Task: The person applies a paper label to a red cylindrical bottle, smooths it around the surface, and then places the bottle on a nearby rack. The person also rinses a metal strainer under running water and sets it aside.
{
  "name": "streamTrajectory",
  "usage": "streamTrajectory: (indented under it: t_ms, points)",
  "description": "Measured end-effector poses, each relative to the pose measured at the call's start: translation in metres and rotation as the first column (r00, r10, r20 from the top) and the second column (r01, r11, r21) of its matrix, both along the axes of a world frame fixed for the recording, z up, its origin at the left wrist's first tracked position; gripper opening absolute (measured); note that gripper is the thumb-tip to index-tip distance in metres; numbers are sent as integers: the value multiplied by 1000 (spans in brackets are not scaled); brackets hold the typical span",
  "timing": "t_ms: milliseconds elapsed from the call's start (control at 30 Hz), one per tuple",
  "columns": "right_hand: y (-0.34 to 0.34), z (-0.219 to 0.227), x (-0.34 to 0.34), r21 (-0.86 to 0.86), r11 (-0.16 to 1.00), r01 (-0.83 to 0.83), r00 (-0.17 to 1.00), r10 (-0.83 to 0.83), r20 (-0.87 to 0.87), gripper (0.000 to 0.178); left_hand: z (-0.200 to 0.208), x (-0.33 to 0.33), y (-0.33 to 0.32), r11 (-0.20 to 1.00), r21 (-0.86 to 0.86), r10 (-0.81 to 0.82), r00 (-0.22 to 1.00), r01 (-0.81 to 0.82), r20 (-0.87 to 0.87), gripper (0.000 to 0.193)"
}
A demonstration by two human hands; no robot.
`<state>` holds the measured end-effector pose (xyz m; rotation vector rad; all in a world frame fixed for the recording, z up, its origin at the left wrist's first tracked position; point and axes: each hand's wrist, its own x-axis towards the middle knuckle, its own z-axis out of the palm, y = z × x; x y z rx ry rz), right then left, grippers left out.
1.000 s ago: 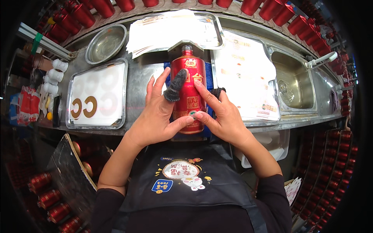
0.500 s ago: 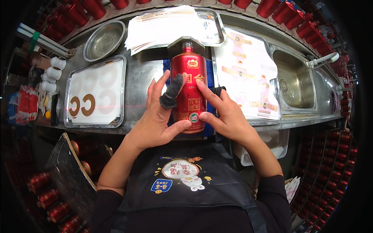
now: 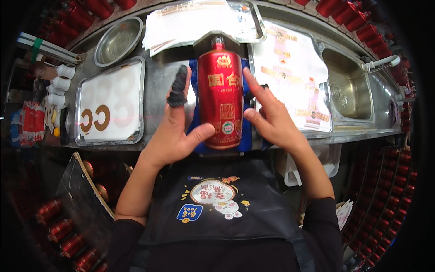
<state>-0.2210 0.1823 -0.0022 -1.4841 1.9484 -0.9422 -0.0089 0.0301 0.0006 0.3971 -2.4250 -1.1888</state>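
A red bottle (image 3: 219, 102) with gold lettering and a dark cap lies on a blue cloth (image 3: 245, 140), its neck pointing away from me. Grey angled metal (image 3: 232, 44) sits around the neck end. To its left is my left hand (image 3: 170, 136), fingers stretched out and a black sleeve (image 3: 177, 88) over some of them. Its thumb reaches the bottle's lower left edge; whether it touches, I cannot tell. My right hand (image 3: 277, 119) is at the other side, index finger and thumb extended near the bottle's right edge. Its remaining fingers are partly hidden. Neither hand grips anything.
A left tray (image 3: 141, 97) bears a white sheet with brown C-shaped pieces (image 3: 102, 117). Behind it stands a metal bowl (image 3: 99, 52). White sheets (image 3: 186, 27) lie at the back, printed label sheets (image 3: 290, 81) at right. Beyond is a sink (image 3: 369, 106) with a tap (image 3: 385, 62).
Both hands have come off the bottle's face and spread outward, the left one further. The bottle stays on the cloth. My view has shifted slightly.
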Motion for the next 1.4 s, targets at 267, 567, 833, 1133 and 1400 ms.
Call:
streamTrajectory:
  t_ms: [267,567,833,1133,1400]
  points:
    - [5,-5,3,-103,994,-36,997,44,70,75,-32,0,4,887,449,-21,982,105,-189,96]
    - [3,-6,5,-110,994,-14,994,26,109,95,-37,-3,0,921,371,-43,979,116,-200,113]
    - [5,-7,8,-73,997,-23,994,31,101,114,-33,-3,-1,913,387,-61,980,130,-188,111]
    - [1,12,1,-31,999,-37,991,33,-127,95,-14,3,-5,1000,-2,-18,994,17,-104,97]
    - [-12,18,10,-87,990,-111,948,79,-310,73,-7,-11,1,986,-163,-47,998,41,-32,89]
